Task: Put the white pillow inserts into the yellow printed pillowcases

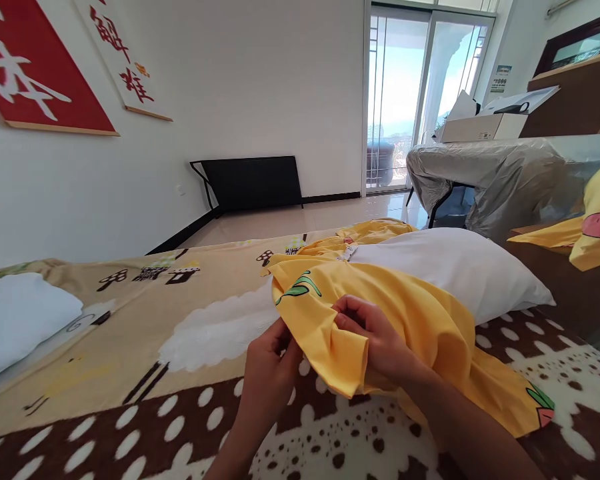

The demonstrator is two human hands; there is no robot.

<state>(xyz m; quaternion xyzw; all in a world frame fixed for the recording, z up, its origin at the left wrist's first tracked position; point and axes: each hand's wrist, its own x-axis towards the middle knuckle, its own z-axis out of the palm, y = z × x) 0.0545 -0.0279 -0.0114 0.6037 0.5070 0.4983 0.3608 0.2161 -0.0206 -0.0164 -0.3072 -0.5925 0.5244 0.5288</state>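
A yellow pillowcase [420, 300] with green leaf and pink prints lies bunched over a white pillow [460, 263], covering its near left part. My left hand [273, 357] pinches the left edge of the yellow cloth from below. My right hand [373, 337] is closed on a fold of the same cloth, its fingertips pressed together near the middle. Some of the fingers of both hands are hidden by the fabric. Beneath lies a patterned blanket [190, 417] in beige and brown with white spots.
Another white pillow [25, 320] rests at the left. More yellow cloth [597, 220] sits at the right edge. A plastic-covered table [485, 170] carries an open white box [485, 127] beyond the bed. A black folded panel [253, 183] leans against the wall.
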